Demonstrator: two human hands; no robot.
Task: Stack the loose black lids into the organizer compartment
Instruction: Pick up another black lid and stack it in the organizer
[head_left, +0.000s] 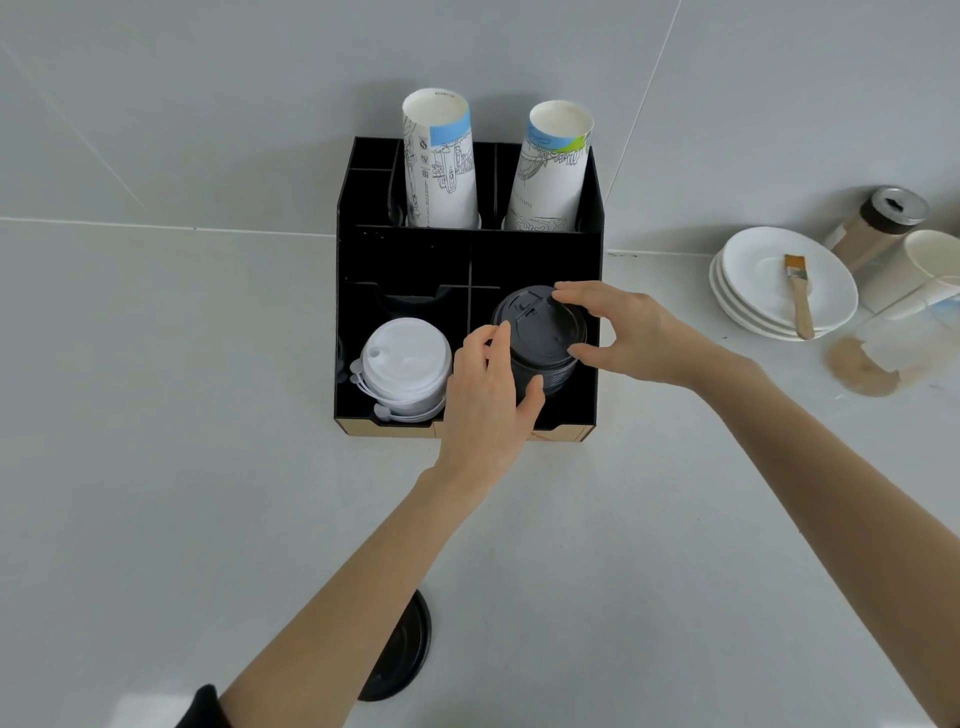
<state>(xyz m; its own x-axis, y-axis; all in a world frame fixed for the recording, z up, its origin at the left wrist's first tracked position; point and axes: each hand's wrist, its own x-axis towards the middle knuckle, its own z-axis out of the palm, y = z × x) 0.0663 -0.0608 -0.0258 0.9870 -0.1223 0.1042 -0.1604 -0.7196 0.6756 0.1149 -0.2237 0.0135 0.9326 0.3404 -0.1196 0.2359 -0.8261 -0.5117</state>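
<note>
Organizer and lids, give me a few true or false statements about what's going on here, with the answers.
1. Both hands touch the black lid stack in the organizer's front right compartment. True.
2. White lids sit in the front left compartment. True.
3. No black lid remains outside the organizer. False: a loose lid lies on the counter, partly under the left forearm.
4. The back row holds three paper cup stacks. False: two, cup stacks.
5. A brush lies on the plates. True.
</note>
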